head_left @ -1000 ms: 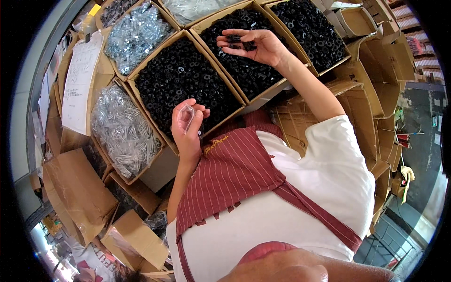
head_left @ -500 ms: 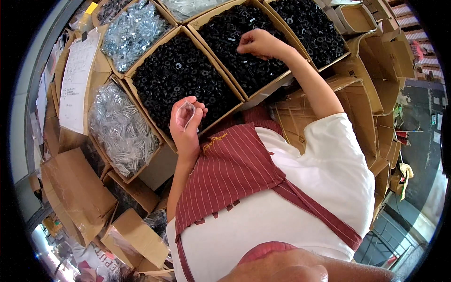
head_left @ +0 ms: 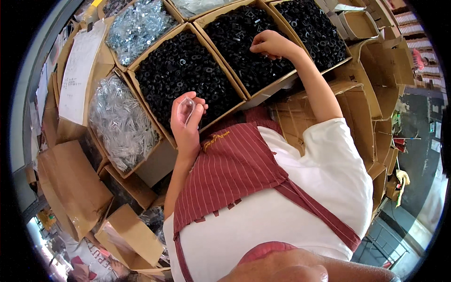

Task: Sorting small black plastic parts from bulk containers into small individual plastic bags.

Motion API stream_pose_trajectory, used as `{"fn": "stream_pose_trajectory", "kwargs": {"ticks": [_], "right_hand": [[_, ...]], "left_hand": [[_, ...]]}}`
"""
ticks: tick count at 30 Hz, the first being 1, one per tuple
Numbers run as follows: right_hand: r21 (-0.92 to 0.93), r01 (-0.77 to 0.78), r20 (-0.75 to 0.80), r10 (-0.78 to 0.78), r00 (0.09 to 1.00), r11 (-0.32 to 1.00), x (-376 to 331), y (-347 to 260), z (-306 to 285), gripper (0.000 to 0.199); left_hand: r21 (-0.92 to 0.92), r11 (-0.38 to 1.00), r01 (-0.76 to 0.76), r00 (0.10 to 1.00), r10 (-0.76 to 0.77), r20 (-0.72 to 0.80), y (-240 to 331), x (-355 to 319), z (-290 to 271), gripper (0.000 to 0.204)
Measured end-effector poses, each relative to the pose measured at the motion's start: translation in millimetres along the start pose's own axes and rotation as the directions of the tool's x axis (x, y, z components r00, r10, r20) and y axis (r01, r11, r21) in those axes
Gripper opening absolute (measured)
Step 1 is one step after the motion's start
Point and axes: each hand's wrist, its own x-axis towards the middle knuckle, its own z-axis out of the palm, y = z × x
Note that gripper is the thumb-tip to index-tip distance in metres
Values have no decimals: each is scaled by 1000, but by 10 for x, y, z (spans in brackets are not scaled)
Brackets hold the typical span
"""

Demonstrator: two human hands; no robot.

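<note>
My left hand (head_left: 186, 121) is raised in front of my chest and holds a small clear plastic bag (head_left: 186, 107) between thumb and fingers. It hovers over the near edge of a cardboard box of black washers (head_left: 181, 75). My right hand (head_left: 270, 44) reaches far forward into the neighbouring box of small black parts (head_left: 239, 33), fingers curled down among the pieces. What the fingers have pinched is hidden. I wear a white shirt and a red striped apron (head_left: 237, 169).
A third box of black parts (head_left: 312, 26) lies to the right. Boxes of shiny silver hardware (head_left: 136, 26) and clear-bagged parts (head_left: 117, 122) sit on the left, with a paper sheet (head_left: 80, 70) beside them. Empty folded cartons (head_left: 361, 94) crowd the right and lower left.
My right hand, which was lifted palm-up with black pieces above the box, has turned over and dropped into the black parts. My left hand with the bag stays almost still.
</note>
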Motion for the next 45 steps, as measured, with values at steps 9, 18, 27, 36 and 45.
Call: {"fn": "stream_pose_trajectory", "kwargs": {"ticks": [9, 18, 27, 36, 45], "right_hand": [[381, 302, 14, -332, 943, 874, -588, -948, 192, 20], [293, 576, 175, -635, 753, 763, -762, -1436, 509, 22], [874, -259, 414, -349, 841, 412, -566, -1629, 593, 45], [891, -355, 452, -474, 756, 283, -536, -1663, 660, 51], [937, -254, 344, -518, 783, 238, -520, -1663, 740, 32]], "left_hand": [[47, 999, 2, 995, -7, 97, 36, 59, 24, 28], [60, 998, 32, 977, -44, 208, 130, 55, 145, 26], [-75, 984, 165, 973, -149, 179, 115, -18, 112, 27], [-107, 988, 113, 989, -102, 108, 112, -33, 74, 28], [-95, 994, 54, 992, -43, 117, 168, -30, 118, 28]]}}
